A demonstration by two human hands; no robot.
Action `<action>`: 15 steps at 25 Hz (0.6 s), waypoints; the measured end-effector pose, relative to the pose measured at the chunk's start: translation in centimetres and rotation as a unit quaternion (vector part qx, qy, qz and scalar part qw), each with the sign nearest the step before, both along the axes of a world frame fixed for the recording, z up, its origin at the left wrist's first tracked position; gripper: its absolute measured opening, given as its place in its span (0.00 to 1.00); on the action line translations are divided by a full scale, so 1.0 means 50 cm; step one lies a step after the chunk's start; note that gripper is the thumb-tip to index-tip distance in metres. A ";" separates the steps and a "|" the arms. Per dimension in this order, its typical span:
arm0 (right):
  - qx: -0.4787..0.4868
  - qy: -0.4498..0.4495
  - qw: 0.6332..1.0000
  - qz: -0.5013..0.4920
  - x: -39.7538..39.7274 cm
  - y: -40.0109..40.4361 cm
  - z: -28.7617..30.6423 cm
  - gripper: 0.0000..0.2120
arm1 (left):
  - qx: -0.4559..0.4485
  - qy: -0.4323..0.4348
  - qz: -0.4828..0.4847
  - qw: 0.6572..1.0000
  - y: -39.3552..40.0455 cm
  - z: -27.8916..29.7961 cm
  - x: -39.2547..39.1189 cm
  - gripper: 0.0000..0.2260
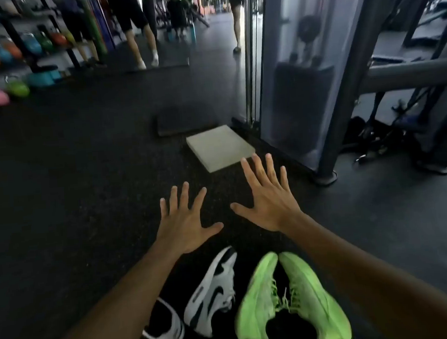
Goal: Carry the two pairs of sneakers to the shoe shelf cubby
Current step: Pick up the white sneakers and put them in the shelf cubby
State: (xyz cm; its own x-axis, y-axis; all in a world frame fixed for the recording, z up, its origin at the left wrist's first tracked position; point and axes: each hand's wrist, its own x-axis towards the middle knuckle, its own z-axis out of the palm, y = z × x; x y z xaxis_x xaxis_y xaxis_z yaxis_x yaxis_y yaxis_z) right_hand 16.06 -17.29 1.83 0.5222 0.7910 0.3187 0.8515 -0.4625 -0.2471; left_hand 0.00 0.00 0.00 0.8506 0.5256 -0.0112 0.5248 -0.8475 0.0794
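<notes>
Two pairs of sneakers lie on the dark gym floor at the bottom of the view. The neon green pair [287, 297] sits on the right with toes touching. One white and black sneaker [212, 294] lies left of it, and its partner [167, 329] is partly hidden under my left forearm. My left hand [185, 225] hovers above the floor beyond the shoes, fingers spread and holding nothing. My right hand [269, 196] is spread the same way, a little farther forward. No shoe shelf is visible.
A pale grey foam pad [219, 147] and a dark mat [185, 119] lie ahead. A cable machine frame [317, 83] stands to the right. A rack of coloured kettlebells [11, 59] lines the left wall. People [138, 24] stand at the back.
</notes>
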 end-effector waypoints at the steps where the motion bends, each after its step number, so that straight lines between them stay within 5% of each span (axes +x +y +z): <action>1: -0.021 0.008 1.000 -0.004 -0.012 -0.004 -0.032 0.48 | -0.005 0.024 0.002 1.000 -0.009 -0.032 -0.009 0.47; 7: -0.199 0.130 0.971 -0.004 -0.115 -0.071 -0.317 0.44 | -0.091 0.150 0.006 0.985 -0.115 -0.297 -0.101 0.42; 11: -0.349 0.233 0.908 0.009 -0.213 -0.134 -0.478 0.38 | -0.121 0.217 -0.037 0.968 -0.190 -0.429 -0.187 0.30; 15: -0.315 0.257 0.913 -0.021 -0.282 -0.165 -0.560 0.36 | -0.082 0.214 -0.053 0.972 -0.227 -0.503 -0.242 0.21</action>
State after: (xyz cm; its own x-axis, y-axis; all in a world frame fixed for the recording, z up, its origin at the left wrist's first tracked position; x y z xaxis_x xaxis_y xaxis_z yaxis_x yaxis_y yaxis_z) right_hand 1.95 -25.55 -26.15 0.5090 0.7086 -0.4888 0.6766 -0.6803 -0.2817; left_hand -12.10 -11.35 -25.16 0.7992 0.3964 -0.4518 0.4501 -0.8929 0.0126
